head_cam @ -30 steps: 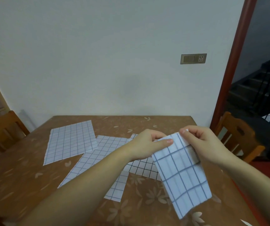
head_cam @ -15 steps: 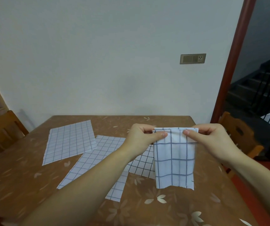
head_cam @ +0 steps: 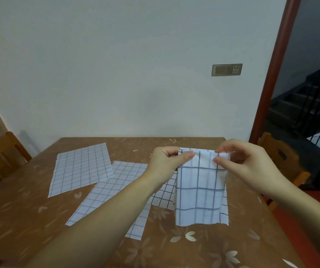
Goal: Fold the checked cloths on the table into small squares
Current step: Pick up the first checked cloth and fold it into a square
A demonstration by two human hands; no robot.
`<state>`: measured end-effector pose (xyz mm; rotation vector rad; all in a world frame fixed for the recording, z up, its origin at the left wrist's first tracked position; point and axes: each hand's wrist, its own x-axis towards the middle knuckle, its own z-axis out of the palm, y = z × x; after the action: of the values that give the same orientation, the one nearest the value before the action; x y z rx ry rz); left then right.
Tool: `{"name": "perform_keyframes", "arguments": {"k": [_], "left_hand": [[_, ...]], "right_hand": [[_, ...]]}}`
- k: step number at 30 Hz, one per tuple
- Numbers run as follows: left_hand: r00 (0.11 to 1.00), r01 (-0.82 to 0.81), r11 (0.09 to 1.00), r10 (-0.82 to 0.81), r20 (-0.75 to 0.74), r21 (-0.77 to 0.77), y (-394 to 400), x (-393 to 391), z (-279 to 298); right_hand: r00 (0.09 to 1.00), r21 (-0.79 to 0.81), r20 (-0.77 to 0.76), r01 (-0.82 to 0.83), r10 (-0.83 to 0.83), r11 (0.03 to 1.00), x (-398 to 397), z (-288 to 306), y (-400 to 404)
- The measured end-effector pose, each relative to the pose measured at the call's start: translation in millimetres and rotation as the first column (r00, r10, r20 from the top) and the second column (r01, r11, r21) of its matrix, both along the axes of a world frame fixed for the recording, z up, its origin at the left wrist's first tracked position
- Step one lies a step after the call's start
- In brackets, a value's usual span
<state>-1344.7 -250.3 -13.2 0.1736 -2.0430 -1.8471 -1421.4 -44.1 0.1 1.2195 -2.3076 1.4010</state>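
Hanging limp above the table's (head_cam: pixel 39 219) near right, the blue-checked cloth (head_cam: pixel 198 190) looks light and floppy, best taken by its top corners; left hand (head_cam: pixel 167 163) and right hand (head_cam: pixel 246 163) pinch them there, three flat cloths (head_cam: pixel 80 169) left.

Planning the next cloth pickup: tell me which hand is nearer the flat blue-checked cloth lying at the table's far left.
Left. The left hand sits just right of that flat blue-checked cloth; the right hand is farther right, past the held folded checked cloth.
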Motion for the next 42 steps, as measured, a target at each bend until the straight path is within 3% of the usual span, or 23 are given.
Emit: {"name": "perform_keyframes", "arguments": {"k": [7,15,23,33,37,42], "left_hand": [[1.0,0.014,1.0,-0.014,-0.003,-0.005,1.5,1.7,2.3],[1.0,-0.013,0.996,0.014,-0.009,0.089,1.6,-0.3,-1.6],[0.999,0.025,0.983,-0.033,0.042,0.179,3.0,-0.5,-0.6],[0.998,0.059,0.987,-0.063,0.021,0.149,0.6,-6.0,-1.9],[0.999,0.054,0.983,-0.054,-0.007,0.175,-4.0,-8.2,-1.2],[1.0,-0.003,0.974,0.006,-0.011,0.226,-9.3,-11.3,-2.9]], "right_hand": [[0.994,0.157,-0.106,0.031,-0.014,0.987,-2.3,4.4,-0.5],[0.996,0.269,-0.07,-0.035,0.056,0.962,-1.0,7.8,-4.0],[0.991,0.119,0.11,-0.09,0.076,0.989,-3.2,8.4,-2.2],[0.993,0.103,0.102,-0.074,0.063,0.992,-3.3,10.8,-2.6],[0.991,0.0,0.136,-0.002,0.002,1.0,-4.6,9.1,-3.0],[0.923,-0.215,0.383,0.071,0.018,0.974,-4.0,6.5,-8.6]]}}
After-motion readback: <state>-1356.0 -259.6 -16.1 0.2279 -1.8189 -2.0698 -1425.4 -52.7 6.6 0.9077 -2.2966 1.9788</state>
